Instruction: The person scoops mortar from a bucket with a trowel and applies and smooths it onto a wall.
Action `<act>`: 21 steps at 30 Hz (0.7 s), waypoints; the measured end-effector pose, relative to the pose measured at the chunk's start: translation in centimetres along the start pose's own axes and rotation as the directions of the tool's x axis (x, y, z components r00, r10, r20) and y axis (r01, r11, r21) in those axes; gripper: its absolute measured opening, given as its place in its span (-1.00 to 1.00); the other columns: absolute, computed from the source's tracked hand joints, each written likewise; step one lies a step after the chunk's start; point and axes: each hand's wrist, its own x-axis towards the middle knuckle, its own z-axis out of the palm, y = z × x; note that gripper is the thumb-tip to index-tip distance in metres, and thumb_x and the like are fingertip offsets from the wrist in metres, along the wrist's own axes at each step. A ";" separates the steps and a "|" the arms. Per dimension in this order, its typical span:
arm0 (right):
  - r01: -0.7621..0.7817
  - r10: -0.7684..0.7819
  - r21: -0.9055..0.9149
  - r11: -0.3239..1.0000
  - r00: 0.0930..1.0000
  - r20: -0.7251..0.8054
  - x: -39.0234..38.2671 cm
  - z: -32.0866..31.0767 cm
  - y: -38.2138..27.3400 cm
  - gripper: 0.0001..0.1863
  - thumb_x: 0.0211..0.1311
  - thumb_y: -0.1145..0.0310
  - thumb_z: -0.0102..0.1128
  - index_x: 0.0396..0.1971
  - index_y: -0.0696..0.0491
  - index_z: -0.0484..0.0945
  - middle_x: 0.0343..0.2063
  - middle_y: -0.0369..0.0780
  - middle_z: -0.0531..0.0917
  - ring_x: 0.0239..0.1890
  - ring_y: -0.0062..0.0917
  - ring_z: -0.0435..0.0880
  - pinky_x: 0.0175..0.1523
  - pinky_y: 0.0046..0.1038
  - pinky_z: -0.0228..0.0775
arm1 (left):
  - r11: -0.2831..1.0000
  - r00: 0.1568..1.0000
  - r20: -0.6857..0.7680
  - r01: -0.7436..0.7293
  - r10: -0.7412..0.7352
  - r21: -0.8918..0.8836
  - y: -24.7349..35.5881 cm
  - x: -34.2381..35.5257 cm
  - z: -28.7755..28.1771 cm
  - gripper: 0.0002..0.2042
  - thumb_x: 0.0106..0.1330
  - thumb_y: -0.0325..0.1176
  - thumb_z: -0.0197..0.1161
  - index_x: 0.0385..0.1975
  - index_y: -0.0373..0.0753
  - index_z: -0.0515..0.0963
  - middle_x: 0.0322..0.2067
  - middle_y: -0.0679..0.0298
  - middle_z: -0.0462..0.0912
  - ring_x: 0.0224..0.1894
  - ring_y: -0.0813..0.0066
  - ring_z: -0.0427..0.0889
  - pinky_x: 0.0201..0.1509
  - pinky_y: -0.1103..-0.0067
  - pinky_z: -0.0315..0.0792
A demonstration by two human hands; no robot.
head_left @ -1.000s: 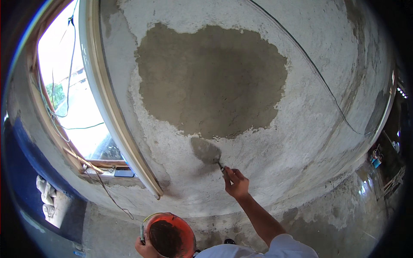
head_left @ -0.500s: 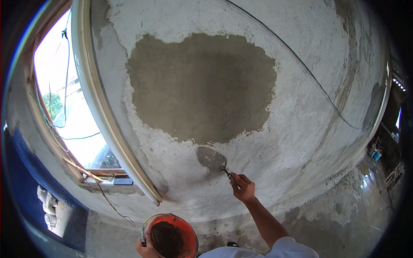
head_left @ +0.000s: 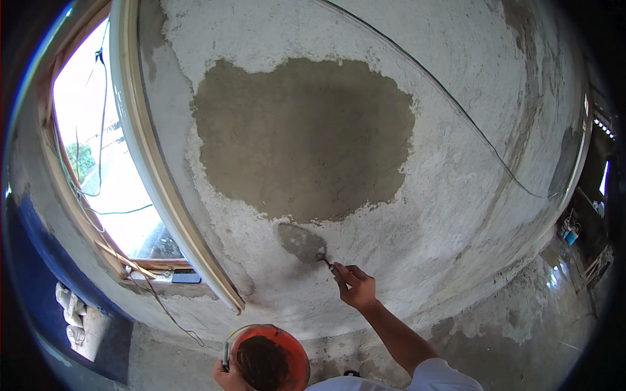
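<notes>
My right hand (head_left: 357, 285) is closed round the handle of a trowel (head_left: 301, 242). Its grey, mortar-smeared blade is held in front of the white wall, just below a patch of smooth, damp-looking grey mortar (head_left: 303, 140). I cannot tell whether the blade touches the wall. At the bottom, my left hand (head_left: 231, 376) grips the left side of an orange bucket (head_left: 298, 355), by its handle or rim. Dark wet mortar (head_left: 262, 362) lies inside the bucket. The fingers of my left hand are partly cut off by the lower edge.
A window (head_left: 98, 150) with hanging wires opens on the left, beside a long pale vertical strip (head_left: 171, 189). A dark cable (head_left: 450, 94) runs slantwise across the wall at the upper right. White sacks (head_left: 72, 313) lie at the lower left.
The trowel and my right hand have moved left and slightly down along the wall. The bucket has shifted a little to the right with my left hand.
</notes>
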 end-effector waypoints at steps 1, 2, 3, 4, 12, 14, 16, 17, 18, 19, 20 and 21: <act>-0.011 0.016 0.049 0.999 0.994 -0.107 0.5 0.1 0.4 -0.45 0.18 0.49 0.42 0.21 -0.15 0.65 -0.27 -0.26 0.76 -0.37 -0.32 0.80 -0.37 -0.30 0.67 | 1.000 1.000 -0.004 -0.004 0.004 -0.004 0.6 -0.2 0.1 -0.70 0.49 -0.35 0.36 -0.52 -0.28 0.50 -0.59 0.48 0.44 -0.54 0.72 0.31 -0.49 0.59 0.18; -0.022 0.042 0.099 0.995 0.977 -0.208 0.9 -0.1 0.3 -0.43 0.17 0.51 0.43 0.23 -0.11 0.64 -0.26 -0.23 0.77 -0.37 -0.31 0.80 -0.36 -0.30 0.67 | 1.000 1.000 -0.007 -0.001 0.001 -0.004 0.5 -0.4 -0.1 -0.70 0.49 -0.35 0.36 -0.52 -0.28 0.50 -0.59 0.48 0.44 -0.54 0.72 0.31 -0.49 0.59 0.18; -0.095 0.127 0.142 0.985 0.961 -0.246 2.1 -0.4 -0.2 -0.44 0.16 0.55 0.43 0.22 -0.04 0.64 -0.25 -0.19 0.77 -0.37 -0.30 0.81 -0.35 -0.31 0.67 | 1.000 1.000 0.001 -0.009 0.009 0.003 0.0 -0.3 -0.3 -0.70 0.49 -0.35 0.36 -0.51 -0.28 0.51 -0.60 0.49 0.44 -0.54 0.72 0.31 -0.49 0.59 0.19; -0.093 0.127 0.145 0.985 0.962 -0.244 3.5 -0.3 -0.4 -0.44 0.16 0.55 0.43 0.22 -0.04 0.64 -0.25 -0.19 0.77 -0.37 -0.30 0.81 -0.35 -0.31 0.67 | 1.000 1.000 0.008 -0.017 0.017 0.010 -0.6 -0.2 -0.5 -0.71 0.49 -0.35 0.36 -0.51 -0.29 0.52 -0.60 0.49 0.44 -0.54 0.72 0.31 -0.48 0.59 0.20; -0.045 0.045 0.002 0.999 0.999 -0.026 0.4 1.2 -1.8 -0.48 0.13 0.42 0.51 0.15 -0.20 0.71 -0.31 -0.28 0.77 -0.41 -0.33 0.79 -0.36 -0.32 0.65 | 0.995 1.000 -0.027 -0.002 0.004 0.100 -1.4 -0.1 -1.0 -0.68 0.49 -0.37 0.35 -0.54 -0.28 0.47 -0.61 0.48 0.42 -0.55 0.71 0.28 -0.51 0.56 0.16; 0.024 -0.023 0.042 0.999 0.999 -0.022 -1.1 0.6 -1.6 -0.48 0.12 0.46 0.51 0.14 -0.16 0.71 -0.30 -0.28 0.77 -0.41 -0.33 0.80 -0.36 -0.30 0.67 | 0.995 0.999 -0.032 -0.010 0.013 0.103 -1.1 -0.2 -1.1 -0.67 0.49 -0.37 0.35 -0.55 -0.29 0.46 -0.62 0.47 0.41 -0.55 0.71 0.28 -0.51 0.55 0.15; 0.071 -0.058 0.082 0.994 0.987 -0.147 -1.2 0.3 -0.1 -0.51 0.17 0.50 0.46 0.13 -0.11 0.70 -0.33 -0.27 0.75 -0.41 -0.33 0.78 -0.39 -0.34 0.65 | 0.999 0.998 -0.063 0.026 -0.023 0.046 -0.4 -0.5 -1.2 -0.67 0.49 -0.37 0.35 -0.55 -0.29 0.46 -0.62 0.47 0.41 -0.56 0.70 0.29 -0.51 0.55 0.15; 0.009 0.017 0.101 0.995 0.967 -0.253 -1.2 0.1 1.2 -0.50 0.17 0.53 0.45 0.15 -0.02 0.68 -0.32 -0.22 0.74 -0.39 -0.30 0.77 -0.36 -0.34 0.64 | 0.999 0.998 -0.061 0.025 -0.022 0.042 0.0 -0.7 -0.9 -0.67 0.49 -0.37 0.35 -0.55 -0.29 0.46 -0.62 0.47 0.41 -0.56 0.70 0.29 -0.51 0.55 0.15; -0.055 0.098 0.130 0.990 0.931 -0.351 -1.0 -0.4 1.6 -0.49 0.17 0.56 0.45 0.16 0.06 0.65 -0.32 -0.18 0.72 -0.37 -0.26 0.76 -0.34 -0.34 0.62 | 0.998 0.997 -0.072 0.003 0.002 0.067 0.6 -0.9 -0.9 -0.67 0.49 -0.37 0.35 -0.55 -0.29 0.45 -0.62 0.47 0.41 -0.56 0.70 0.29 -0.51 0.55 0.15; -0.088 0.126 0.114 0.990 0.912 -0.391 -0.3 -0.9 2.5 -0.48 0.17 0.58 0.44 0.18 0.11 0.63 -0.29 -0.13 0.72 -0.35 -0.24 0.75 -0.31 -0.33 0.61 | 0.995 0.996 -0.083 -0.019 0.027 0.093 0.9 -1.0 -0.9 -0.67 0.49 -0.36 0.35 -0.55 -0.29 0.45 -0.63 0.47 0.41 -0.56 0.69 0.29 -0.51 0.55 0.15; -0.123 0.155 0.100 0.987 0.888 -0.433 1.4 -1.7 2.8 -0.47 0.17 0.60 0.43 0.20 0.16 0.60 -0.26 -0.08 0.71 -0.34 -0.22 0.73 -0.28 -0.32 0.60 | 0.995 0.996 -0.082 -0.022 0.030 0.096 0.5 -0.9 -1.0 -0.67 0.49 -0.36 0.35 -0.55 -0.29 0.45 -0.63 0.47 0.41 -0.56 0.69 0.29 -0.51 0.55 0.15; -0.134 0.187 0.147 0.980 0.877 -0.444 2.0 -1.9 3.7 -0.43 0.19 0.57 0.43 0.24 0.15 0.57 -0.22 -0.08 0.70 -0.33 -0.24 0.72 -0.26 -0.31 0.58 | 0.994 0.998 -0.056 -0.029 0.035 0.109 -0.3 -0.7 -0.9 -0.66 0.49 -0.37 0.35 -0.55 -0.30 0.44 -0.63 0.46 0.41 -0.56 0.69 0.28 -0.51 0.54 0.15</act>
